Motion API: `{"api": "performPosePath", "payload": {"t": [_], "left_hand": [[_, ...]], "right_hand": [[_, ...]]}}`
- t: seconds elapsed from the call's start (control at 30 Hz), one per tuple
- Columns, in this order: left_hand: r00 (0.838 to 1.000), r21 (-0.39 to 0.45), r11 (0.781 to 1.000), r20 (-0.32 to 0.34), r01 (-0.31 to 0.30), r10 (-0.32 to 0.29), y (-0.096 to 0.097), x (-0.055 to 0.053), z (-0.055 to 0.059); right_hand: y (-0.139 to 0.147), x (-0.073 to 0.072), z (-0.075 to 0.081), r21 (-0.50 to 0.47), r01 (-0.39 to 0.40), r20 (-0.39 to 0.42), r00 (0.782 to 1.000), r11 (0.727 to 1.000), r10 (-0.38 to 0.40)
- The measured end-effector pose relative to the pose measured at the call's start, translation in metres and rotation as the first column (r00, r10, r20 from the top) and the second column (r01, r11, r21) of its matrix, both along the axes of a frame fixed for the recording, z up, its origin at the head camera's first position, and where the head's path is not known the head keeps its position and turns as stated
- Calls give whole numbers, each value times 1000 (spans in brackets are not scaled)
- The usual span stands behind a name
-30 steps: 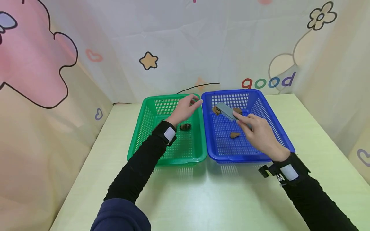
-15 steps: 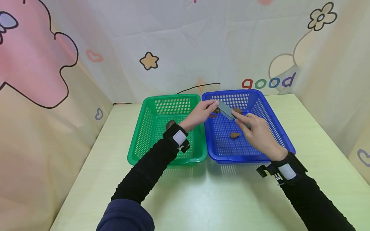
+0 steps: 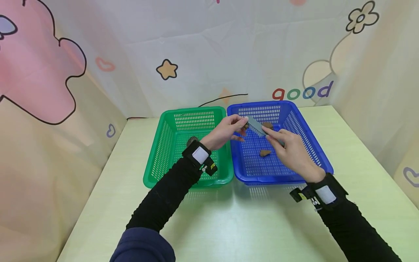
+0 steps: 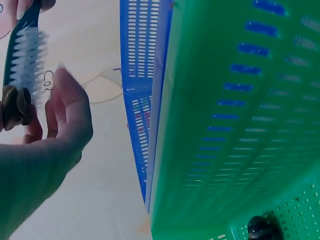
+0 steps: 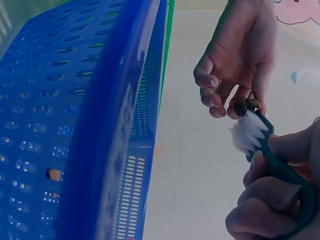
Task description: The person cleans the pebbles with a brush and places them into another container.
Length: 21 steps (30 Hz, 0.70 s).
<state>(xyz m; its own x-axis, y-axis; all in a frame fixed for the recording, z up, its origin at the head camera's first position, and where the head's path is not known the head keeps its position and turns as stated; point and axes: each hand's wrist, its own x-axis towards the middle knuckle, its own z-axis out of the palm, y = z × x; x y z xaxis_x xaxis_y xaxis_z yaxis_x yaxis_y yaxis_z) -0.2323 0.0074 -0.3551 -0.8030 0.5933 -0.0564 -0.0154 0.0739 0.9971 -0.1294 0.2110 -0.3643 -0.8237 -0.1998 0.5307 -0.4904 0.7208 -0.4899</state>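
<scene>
My left hand [image 3: 224, 131] reaches over the near corner between the two baskets and pinches a small brown, folded lump [image 4: 17, 106] that looks like a shell. Its lower fingers are spread apart. In my right hand [image 3: 294, 153] is a blue-grey brush [image 3: 256, 125], gripped by its handle with the index finger laid along the back. The brush's white bristles [image 5: 247, 132] are right at the lump, seen best in the right wrist view. Both hands are above the blue basket [image 3: 262, 180], its slotted floor below them.
Two brown pieces lie in the blue basket, one at the back [image 3: 267, 125] and a pointed one [image 3: 265, 153] nearer the middle. Left of it stands the green basket [image 3: 190, 184], with a dark round thing [image 3: 192, 141] inside, partly behind my left wrist. A patterned curtain [image 3: 196, 54] hangs behind.
My left hand has moved right from over the green basket to the brush's far end, where it now pinches the lump; its lower fingers have since spread. The right hand and brush have barely moved.
</scene>
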Motion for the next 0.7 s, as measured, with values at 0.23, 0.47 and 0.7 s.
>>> {"api": "performPosePath", "payload": {"t": [0.23, 0.47, 0.7], "left_hand": [[997, 62, 998, 82, 0, -5, 1, 0, 0], [1000, -24, 1000, -26, 13, -14, 0, 3, 3], [984, -118, 993, -176, -16, -5, -3, 4, 5]], "right_hand": [[2, 0, -2, 2, -5, 10, 1000, 1000, 5], [5, 3, -1, 17, 15, 26, 1000, 1000, -16], [3, 6, 1, 45, 72, -43, 997, 996, -70]]}}
